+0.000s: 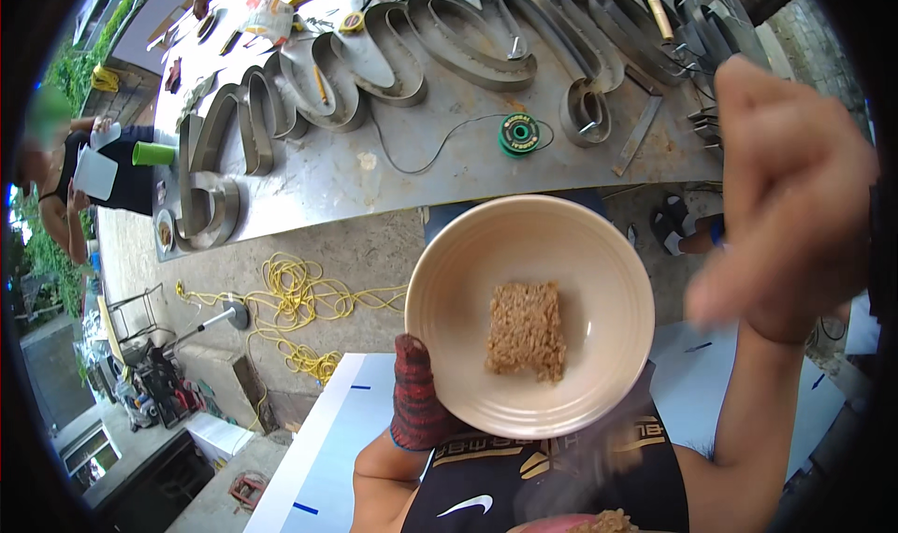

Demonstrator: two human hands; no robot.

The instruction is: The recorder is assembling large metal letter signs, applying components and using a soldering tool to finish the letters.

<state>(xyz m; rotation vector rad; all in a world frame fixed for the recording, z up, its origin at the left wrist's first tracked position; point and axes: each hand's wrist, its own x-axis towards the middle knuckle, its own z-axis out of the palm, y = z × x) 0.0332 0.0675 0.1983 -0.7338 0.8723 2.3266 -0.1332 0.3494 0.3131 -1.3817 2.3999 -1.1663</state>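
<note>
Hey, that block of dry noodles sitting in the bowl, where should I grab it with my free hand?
Pinch the noodle block across its two long sides, coming straight down from above with the right hand. It lies flat and alone in the bowl, whose raised wall blocks any sideways approach.

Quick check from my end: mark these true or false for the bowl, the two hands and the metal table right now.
1. The left hand wears a knit glove and holds the bowl by its rim. True.
2. The bowl is empty. False: a dry noodle block lies in it.
3. The right hand is bare and raised, clear of the bowl. True.
4. The green wire spool sits on the floor. False: it lies on the metal table.
5. The yellow cord lies on the floor. True.
</note>
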